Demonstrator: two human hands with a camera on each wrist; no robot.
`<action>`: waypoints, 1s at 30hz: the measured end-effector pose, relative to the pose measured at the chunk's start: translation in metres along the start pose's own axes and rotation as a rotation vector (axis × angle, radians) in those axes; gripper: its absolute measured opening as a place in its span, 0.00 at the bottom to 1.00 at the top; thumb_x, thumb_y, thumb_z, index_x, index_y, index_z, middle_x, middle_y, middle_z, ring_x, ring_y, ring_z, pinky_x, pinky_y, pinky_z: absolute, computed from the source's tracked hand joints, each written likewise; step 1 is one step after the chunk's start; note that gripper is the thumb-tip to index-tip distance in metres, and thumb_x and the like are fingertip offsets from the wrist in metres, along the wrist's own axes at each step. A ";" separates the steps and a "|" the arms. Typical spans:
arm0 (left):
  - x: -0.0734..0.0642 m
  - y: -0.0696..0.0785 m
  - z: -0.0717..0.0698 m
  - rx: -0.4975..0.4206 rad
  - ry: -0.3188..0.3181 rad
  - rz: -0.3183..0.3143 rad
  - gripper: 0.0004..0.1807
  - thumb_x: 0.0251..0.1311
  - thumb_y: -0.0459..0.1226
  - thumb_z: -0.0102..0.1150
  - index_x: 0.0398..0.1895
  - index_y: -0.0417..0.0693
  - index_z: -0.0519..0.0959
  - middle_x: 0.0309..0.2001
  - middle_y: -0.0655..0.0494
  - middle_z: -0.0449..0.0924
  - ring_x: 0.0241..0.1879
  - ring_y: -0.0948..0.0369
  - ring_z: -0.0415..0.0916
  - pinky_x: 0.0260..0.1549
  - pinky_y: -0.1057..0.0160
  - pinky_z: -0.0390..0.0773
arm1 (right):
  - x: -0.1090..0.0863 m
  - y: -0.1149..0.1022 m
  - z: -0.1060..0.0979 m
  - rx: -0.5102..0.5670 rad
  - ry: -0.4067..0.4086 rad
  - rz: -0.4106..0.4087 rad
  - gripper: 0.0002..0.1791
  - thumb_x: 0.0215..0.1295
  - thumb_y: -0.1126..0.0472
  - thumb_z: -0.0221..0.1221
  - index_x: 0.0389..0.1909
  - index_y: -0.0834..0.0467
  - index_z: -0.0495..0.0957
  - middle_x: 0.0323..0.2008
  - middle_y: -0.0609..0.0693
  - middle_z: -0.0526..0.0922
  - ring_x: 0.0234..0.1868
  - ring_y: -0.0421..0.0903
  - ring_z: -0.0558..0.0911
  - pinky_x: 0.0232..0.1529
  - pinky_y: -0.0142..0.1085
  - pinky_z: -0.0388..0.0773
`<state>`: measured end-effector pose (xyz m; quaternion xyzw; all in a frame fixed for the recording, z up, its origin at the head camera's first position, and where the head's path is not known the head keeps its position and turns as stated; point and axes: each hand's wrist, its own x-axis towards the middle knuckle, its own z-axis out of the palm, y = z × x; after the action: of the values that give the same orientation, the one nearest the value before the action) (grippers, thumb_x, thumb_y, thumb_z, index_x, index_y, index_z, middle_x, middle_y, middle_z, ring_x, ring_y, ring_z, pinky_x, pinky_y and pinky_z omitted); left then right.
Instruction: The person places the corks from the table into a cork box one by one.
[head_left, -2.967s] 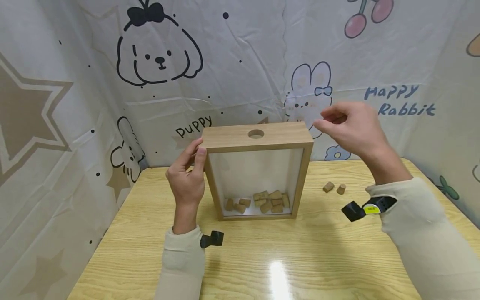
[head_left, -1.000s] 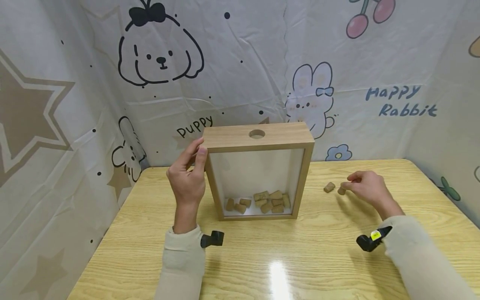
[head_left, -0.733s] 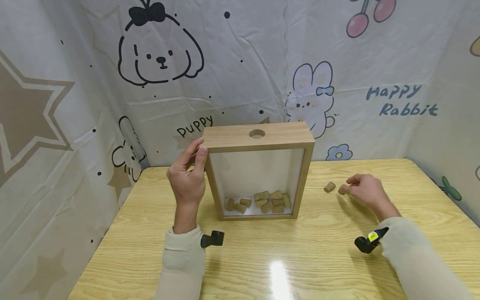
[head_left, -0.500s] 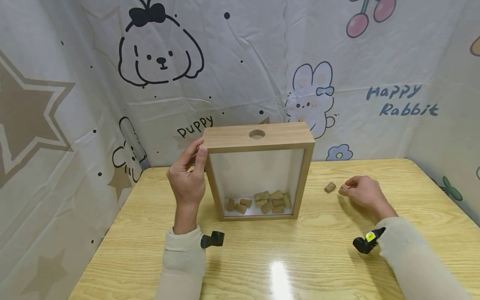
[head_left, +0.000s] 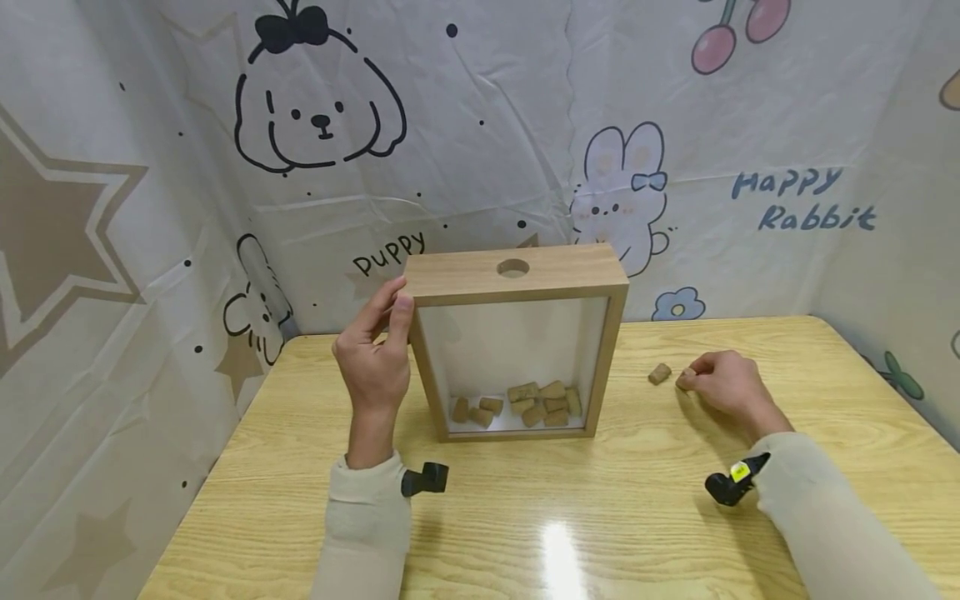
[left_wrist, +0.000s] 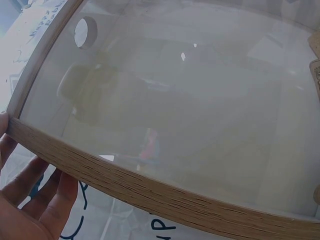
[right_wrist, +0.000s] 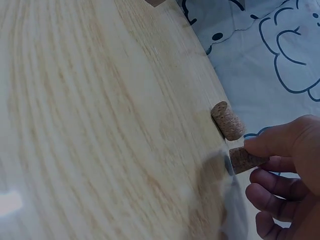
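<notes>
A wooden-framed box (head_left: 611,358) with a clear front stands upright on the table, with a round hole (head_left: 513,267) in its top. Several corks (head_left: 523,392) lie inside along its bottom. My left hand (head_left: 372,362) grips the upper left corner, thumb at the front edge; the left wrist view shows its fingers (left_wrist: 60,200) against the frame's side. To the right of the box, my right hand (head_left: 727,385) pinches a cork (right_wrist: 245,160) between thumb and fingers, low at the tabletop. A second loose cork (head_left: 660,374) lies on its side just left of that hand.
The wood-grain table (head_left: 480,517) runs back to a printed white cloth (head_left: 480,167), which hangs behind and at both sides. Dark wrist cameras sit on the left cuff (head_left: 367,492) and the right cuff (head_left: 787,458).
My right hand has come down from beside the top of the box to the table at right and taken hold of a cork. The left hand and box have stayed put.
</notes>
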<state>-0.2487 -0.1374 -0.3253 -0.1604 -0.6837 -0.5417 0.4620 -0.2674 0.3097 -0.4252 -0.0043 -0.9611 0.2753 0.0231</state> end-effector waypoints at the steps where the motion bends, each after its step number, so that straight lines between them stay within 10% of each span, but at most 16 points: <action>1: 0.000 0.000 0.000 0.001 0.002 0.002 0.12 0.65 0.30 0.63 0.50 0.43 0.86 0.45 0.54 0.87 0.38 0.54 0.85 0.42 0.68 0.80 | -0.001 0.000 -0.001 0.002 -0.004 0.007 0.16 0.64 0.55 0.64 0.40 0.66 0.84 0.37 0.59 0.84 0.43 0.62 0.78 0.43 0.54 0.75; 16: 0.000 -0.002 0.000 -0.004 -0.006 0.001 0.12 0.66 0.30 0.63 0.50 0.43 0.86 0.46 0.54 0.86 0.38 0.53 0.85 0.43 0.67 0.81 | -0.010 -0.035 -0.030 -0.022 0.079 -0.088 0.15 0.62 0.54 0.64 0.36 0.65 0.84 0.31 0.53 0.85 0.33 0.52 0.80 0.29 0.39 0.74; 30: 0.000 -0.001 0.001 -0.009 -0.001 -0.009 0.11 0.66 0.32 0.63 0.50 0.43 0.86 0.44 0.54 0.87 0.37 0.57 0.85 0.38 0.70 0.80 | -0.021 -0.108 -0.079 -0.014 0.116 -0.163 0.19 0.65 0.50 0.65 0.40 0.64 0.83 0.37 0.59 0.85 0.38 0.57 0.82 0.34 0.47 0.77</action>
<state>-0.2496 -0.1372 -0.3260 -0.1598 -0.6821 -0.5467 0.4585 -0.2420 0.2596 -0.3019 0.0577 -0.9572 0.2650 0.1008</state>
